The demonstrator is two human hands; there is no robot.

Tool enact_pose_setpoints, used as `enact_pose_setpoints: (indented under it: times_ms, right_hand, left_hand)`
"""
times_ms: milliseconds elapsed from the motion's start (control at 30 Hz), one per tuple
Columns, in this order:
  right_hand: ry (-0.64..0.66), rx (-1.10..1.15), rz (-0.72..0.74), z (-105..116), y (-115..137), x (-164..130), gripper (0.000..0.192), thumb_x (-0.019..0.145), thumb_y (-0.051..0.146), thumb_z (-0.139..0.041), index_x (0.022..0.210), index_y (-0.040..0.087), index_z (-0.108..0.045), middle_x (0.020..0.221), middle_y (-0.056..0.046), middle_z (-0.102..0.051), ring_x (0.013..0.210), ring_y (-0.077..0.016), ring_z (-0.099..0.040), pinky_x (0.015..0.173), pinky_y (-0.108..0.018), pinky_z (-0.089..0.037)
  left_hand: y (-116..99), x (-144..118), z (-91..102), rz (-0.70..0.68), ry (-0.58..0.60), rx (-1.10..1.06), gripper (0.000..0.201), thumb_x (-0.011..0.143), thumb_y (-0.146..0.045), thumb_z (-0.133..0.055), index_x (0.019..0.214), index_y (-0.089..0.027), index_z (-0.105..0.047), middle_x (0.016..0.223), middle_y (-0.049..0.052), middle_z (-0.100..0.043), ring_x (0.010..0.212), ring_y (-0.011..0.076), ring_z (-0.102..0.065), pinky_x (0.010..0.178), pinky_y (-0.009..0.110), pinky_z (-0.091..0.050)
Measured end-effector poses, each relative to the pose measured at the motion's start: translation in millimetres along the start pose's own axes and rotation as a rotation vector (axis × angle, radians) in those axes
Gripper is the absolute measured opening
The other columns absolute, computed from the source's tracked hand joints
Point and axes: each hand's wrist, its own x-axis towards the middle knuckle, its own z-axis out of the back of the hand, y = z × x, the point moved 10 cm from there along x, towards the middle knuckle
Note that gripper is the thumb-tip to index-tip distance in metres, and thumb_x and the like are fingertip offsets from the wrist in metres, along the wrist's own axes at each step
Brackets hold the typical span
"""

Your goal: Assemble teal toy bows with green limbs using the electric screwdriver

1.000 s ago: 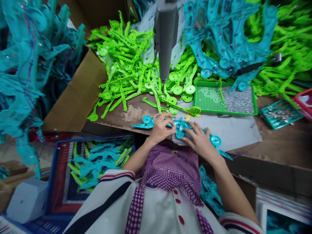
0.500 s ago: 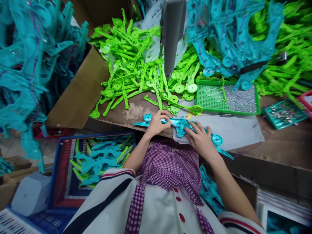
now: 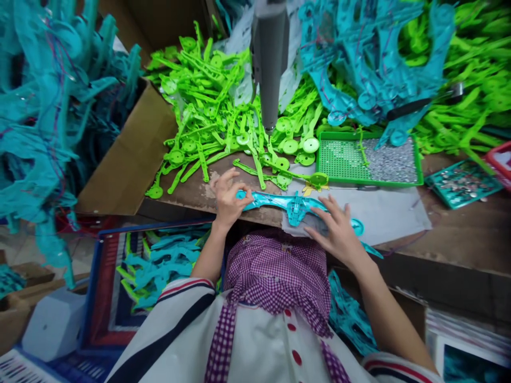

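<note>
A long turquoise plastic part (image 3: 275, 200) lies across the front edge of the bench, with a cross-shaped block at its middle and a round disc toward each end. At its left end, my left hand (image 3: 229, 201) pinches thumb and forefinger together near the disc, the other fingers raised. Any thin wire in that pinch is too small to make out. Over the right half hovers my right hand (image 3: 335, 229), its fingers spread and the fingertips close to or touching the part. Part of the right half is hidden beneath that hand.
Above the bench hangs a grey power screwdriver (image 3: 269, 69), tip down. Behind it is a heap of bright green plastic arms (image 3: 215, 106). A green tray (image 3: 371, 183) of small metal pieces and a teal tray (image 3: 463, 186) stand right. Cardboard (image 3: 131, 149) rises at the left.
My left hand has slid left along the turquoise part to its end disc. My right hand has lifted slightly and its fingers have spread wider.
</note>
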Motion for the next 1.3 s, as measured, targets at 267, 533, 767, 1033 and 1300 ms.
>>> enact_pose_setpoints:
  times_ms: [267,533,767,1033,1300]
  right_hand:
    - [-0.176,-0.079,-0.210,14.4,-3.9,-39.7,0.026,0.098,0.040,-0.046,0.096,0.024,-0.067,0.136,-0.011,-0.060,0.144,-0.0357,-0.041,0.117,-0.069,-0.013]
    - [-0.148,0.090,-0.374,48.3,-28.6,45.6,0.032,0.095,0.043,-0.046,0.078,0.022,-0.063,0.122,-0.010,-0.066,0.135,-0.0354,-0.047,0.114,-0.068,-0.018]
    - [-0.205,0.338,-0.324,34.8,-37.4,71.3,0.031,0.092,0.050,-0.053,0.093,0.021,-0.066,0.106,-0.010,-0.069,0.107,-0.0272,-0.063,0.104,-0.051,-0.043]
    - [-0.188,0.063,-0.170,23.0,-34.5,-17.6,0.053,0.094,0.060,-0.051,0.129,0.021,-0.058,0.137,-0.016,-0.058,0.131,-0.0306,-0.054,0.114,-0.053,-0.034]
    - [-0.081,-0.152,-0.054,-0.7,-36.1,-29.1,0.070,0.092,0.060,-0.057,0.146,0.018,-0.045,0.154,-0.024,-0.041,0.144,-0.0385,-0.041,0.114,-0.061,-0.030]
  left_hand:
    - [23.0,-18.9,20.1,0.080,-0.096,0.070,0.006,0.076,-0.026,-0.071,0.074,-0.022,-0.066,0.117,0.008,-0.062,0.124,0.0308,-0.059,0.111,0.051,-0.037]
    - [24.3,-22.4,4.8,0.115,-0.102,0.046,0.007,0.076,-0.023,-0.072,0.075,-0.021,-0.066,0.118,0.010,-0.063,0.125,0.0316,-0.057,0.112,0.054,-0.033]
    - [34.3,-28.5,23.4,0.109,-0.159,0.156,0.007,0.077,-0.026,-0.071,0.073,-0.022,-0.067,0.121,0.009,-0.064,0.125,0.0338,-0.058,0.109,0.056,-0.029]
    - [55.6,-28.8,42.1,0.107,-0.281,0.244,0.011,0.078,-0.030,-0.073,0.073,-0.023,-0.067,0.115,0.006,-0.064,0.128,0.0328,-0.056,0.113,0.057,-0.024]
    - [99.8,-20.4,48.5,0.393,-0.258,0.354,0.015,0.082,-0.033,-0.069,0.074,-0.020,-0.066,0.125,0.014,-0.061,0.135,0.0340,-0.048,0.117,0.056,-0.013]
